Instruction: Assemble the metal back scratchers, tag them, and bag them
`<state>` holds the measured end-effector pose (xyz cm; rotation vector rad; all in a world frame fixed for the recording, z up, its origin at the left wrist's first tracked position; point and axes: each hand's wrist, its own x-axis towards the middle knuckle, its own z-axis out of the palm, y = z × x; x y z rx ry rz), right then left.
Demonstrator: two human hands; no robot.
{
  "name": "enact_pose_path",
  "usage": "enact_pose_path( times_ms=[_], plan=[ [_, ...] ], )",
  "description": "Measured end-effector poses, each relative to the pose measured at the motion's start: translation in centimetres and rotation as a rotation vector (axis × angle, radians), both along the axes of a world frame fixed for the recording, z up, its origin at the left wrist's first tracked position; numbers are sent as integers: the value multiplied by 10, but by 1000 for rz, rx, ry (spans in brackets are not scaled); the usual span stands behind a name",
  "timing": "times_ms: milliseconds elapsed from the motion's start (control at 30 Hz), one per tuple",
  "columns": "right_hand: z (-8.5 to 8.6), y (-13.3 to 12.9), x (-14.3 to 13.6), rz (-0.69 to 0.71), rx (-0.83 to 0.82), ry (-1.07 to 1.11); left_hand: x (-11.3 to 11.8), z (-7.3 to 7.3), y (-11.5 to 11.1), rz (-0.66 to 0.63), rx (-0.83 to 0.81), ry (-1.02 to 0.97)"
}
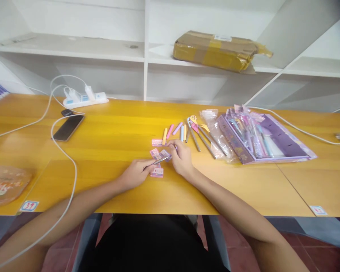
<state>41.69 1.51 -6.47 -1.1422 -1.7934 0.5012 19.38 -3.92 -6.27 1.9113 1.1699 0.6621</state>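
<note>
My left hand point(137, 174) is closed around one end of a slim silver metal rod point(161, 160), which looks like the shaft of a small back scratcher. At the rod's other end, my right hand point(181, 158) pinches it, and a bit of purple shows at those fingertips. Beneath and around the rod lie several small pink and purple printed cards point(158, 172). Just beyond my right hand are short coloured tubes point(170, 131) in yellow, pink, purple and blue. Beside them rest several back scratchers point(205, 136) with metal shafts and coloured claw-shaped heads.
To the right, a purple display box point(283, 160) holds bagged back scratchers point(253, 136), with clear plastic bags point(215, 117) alongside. At left are a phone point(69, 127), a power strip point(86, 100) and a white cable point(75, 170) crossing over my left arm. A taped carton point(212, 51) sits on the shelf.
</note>
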Motion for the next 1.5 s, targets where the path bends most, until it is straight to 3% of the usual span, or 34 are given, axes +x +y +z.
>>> enact_pose_path(
  times_ms=[667, 867, 1000, 1100, 1267, 1300, 1367, 1500],
  plan=[
    [-8, -11, -16, 31, -80, 52, 0, -7, 0, -19, 8, -7],
    [-1, -9, -23, 70, -51, 62, 1, -5, -1, -1, 36, -65],
    [9, 1, -18, 100, -73, -101, -1, 0, 4, 29, 5, -37],
    [24, 7, -3, 213, 44, -323, -8, 7, 11, -51, -129, -108],
    [46, 0, 26, 393, 358, -752, -26, 34, 17, -228, -558, -157],
    [48, -3, 28, 405, 411, -823, -27, 40, 16, -254, -546, -114],
    [49, -12, 28, 395, 491, -931, -25, 46, 12, -270, -357, 11],
    [45, -23, 19, 348, 550, -938, -11, 42, 2, -76, 142, 370]
  ],
)
